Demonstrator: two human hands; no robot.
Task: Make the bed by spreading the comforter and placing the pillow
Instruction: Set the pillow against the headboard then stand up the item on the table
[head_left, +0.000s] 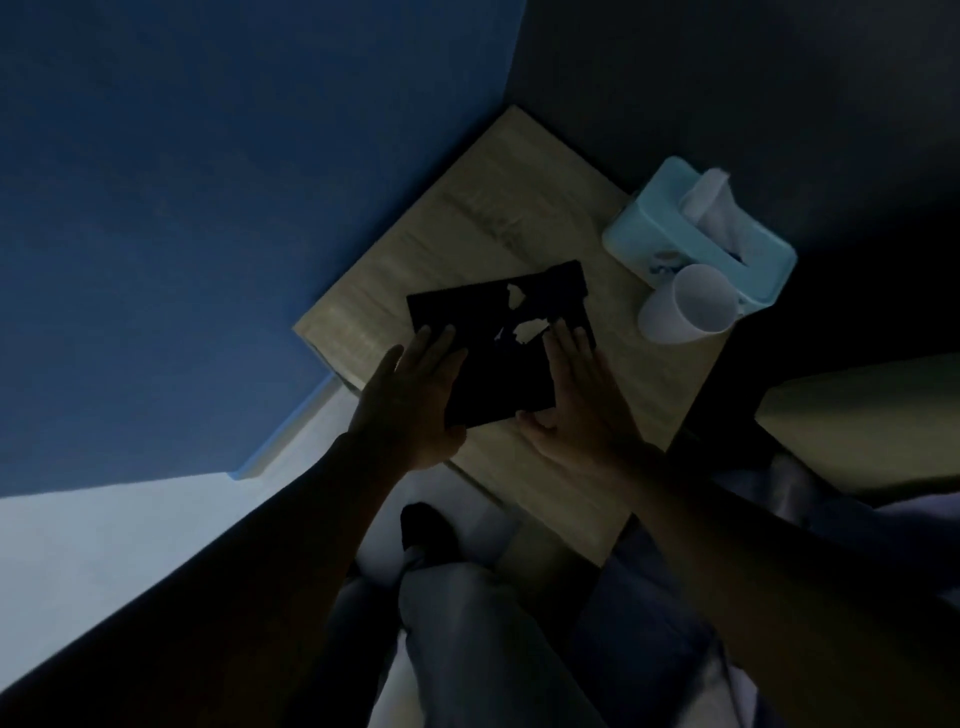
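Note:
The room is dim, and I cannot make out a pillow or a spread comforter. A flat black rectangular object (498, 379) with pale patches lies on a wooden bedside table (493, 208). My left hand (415, 400) presses against its left edge with the fingers stretched over it. My right hand (576, 395) lies along its right edge, with the thumb at the near corner. The object sits between both palms. Bluish bedding fabric (649, 623) shows at the lower right, under my right forearm.
A light blue tissue box (644, 228) and a white cup (685, 306) stand on the table's right side. A blue wall (208, 208) rises on the left above pale floor (104, 545). A wooden bed part (857, 415) is at right. My leg (467, 649) is below.

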